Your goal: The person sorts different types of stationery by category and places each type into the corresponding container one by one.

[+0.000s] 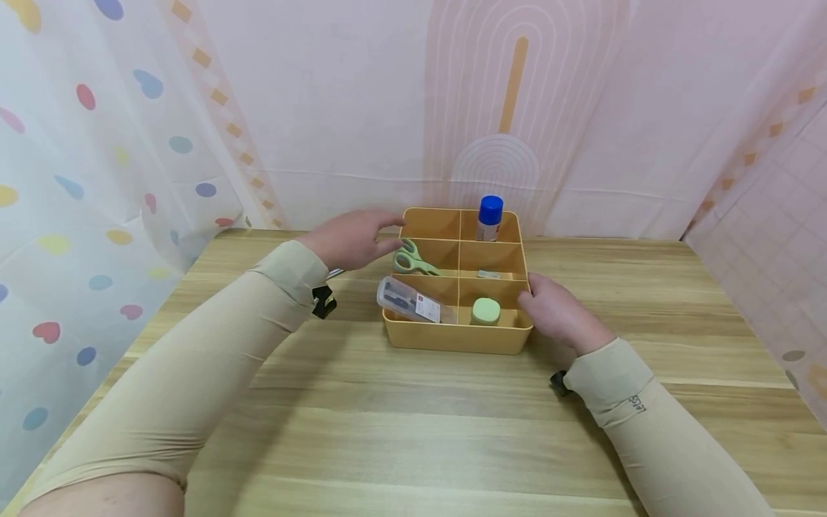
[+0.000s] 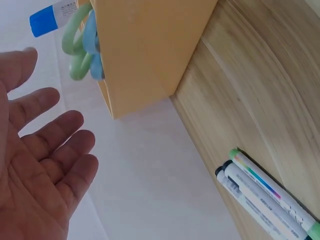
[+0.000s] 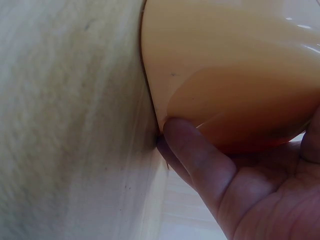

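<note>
A yellow-orange desk organizer [image 1: 454, 337] with several compartments stands on the table. My right hand [image 1: 557, 310] holds its right side; in the right wrist view, fingertips press low on the wall [image 3: 225, 65]. My left hand [image 1: 352, 240] is beside the back left corner, fingers spread and holding nothing. Inside the organizer are green-and-blue scissors [image 1: 413, 260], a glue stick [image 1: 490, 215] with a blue cap, a clear case with dark contents [image 1: 413, 300], a pale green rounded item [image 1: 486, 311] and a small whitish item [image 1: 489, 274].
Several white marker pens [image 2: 270, 195], some with green or dark ends, lie on the wooden table [image 1: 413, 431] left of the organizer, mostly hidden by my left arm in the head view. A patterned curtain [image 1: 349, 100] hangs behind the table and along both sides.
</note>
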`<action>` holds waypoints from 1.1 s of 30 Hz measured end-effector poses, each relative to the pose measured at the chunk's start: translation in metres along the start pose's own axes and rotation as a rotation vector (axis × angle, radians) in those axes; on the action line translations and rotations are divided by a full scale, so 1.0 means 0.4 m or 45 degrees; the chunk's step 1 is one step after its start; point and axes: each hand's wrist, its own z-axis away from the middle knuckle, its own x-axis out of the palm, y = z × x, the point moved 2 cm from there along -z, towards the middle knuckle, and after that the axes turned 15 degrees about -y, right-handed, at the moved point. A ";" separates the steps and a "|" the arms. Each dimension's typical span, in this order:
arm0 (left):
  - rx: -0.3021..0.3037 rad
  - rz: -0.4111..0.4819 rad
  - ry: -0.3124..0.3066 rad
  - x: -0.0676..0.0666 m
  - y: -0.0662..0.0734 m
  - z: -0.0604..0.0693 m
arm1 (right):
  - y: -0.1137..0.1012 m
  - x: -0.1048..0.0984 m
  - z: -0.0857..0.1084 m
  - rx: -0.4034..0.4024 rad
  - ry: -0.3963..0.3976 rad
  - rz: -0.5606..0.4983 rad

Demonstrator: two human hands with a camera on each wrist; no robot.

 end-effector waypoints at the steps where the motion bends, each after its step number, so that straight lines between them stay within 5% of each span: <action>1: -0.012 -0.003 0.008 0.000 -0.004 0.001 | 0.000 0.000 0.000 0.001 0.000 0.002; 18: -0.181 -0.150 0.112 0.013 -0.090 0.025 | 0.002 0.000 0.001 0.004 -0.016 -0.012; 33: -0.311 -0.056 0.039 0.036 -0.178 0.051 | -0.001 0.000 -0.001 0.004 -0.022 -0.021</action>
